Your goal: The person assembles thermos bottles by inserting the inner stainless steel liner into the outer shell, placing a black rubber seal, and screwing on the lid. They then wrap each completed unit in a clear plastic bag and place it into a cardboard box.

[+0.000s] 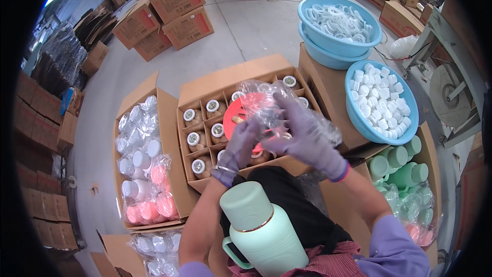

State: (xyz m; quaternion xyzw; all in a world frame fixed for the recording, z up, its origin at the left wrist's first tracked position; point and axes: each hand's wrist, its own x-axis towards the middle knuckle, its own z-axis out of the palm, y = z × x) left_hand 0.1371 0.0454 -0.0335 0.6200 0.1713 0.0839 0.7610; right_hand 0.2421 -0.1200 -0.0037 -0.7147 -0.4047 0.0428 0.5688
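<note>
My left hand (241,146), in a thin grey glove, is at the red round dish (233,110). Its fingers are pressed together; whatever they hold is hidden. My right hand (310,138), gloved alike, is to the right with thumb and fingers apart. Crumpled clear plastic film (262,103) lies over the dish and against the right fingers. Small gold-coloured pieces (238,119) show in the dish. Beneath is a divided cardboard box (215,84) of bottle-like liners with white-rimmed round tops. A mint-green thermos jug (264,236) with a handle leans at my lap, untouched by either hand.
At left, an open carton (164,123) holds bagged white and pink jug parts. Blue basins hold white caps (382,100) and translucent rings (341,23) at right. Below them sits a carton of green jug parts (405,169). Closed cartons (177,0) are stacked beyond.
</note>
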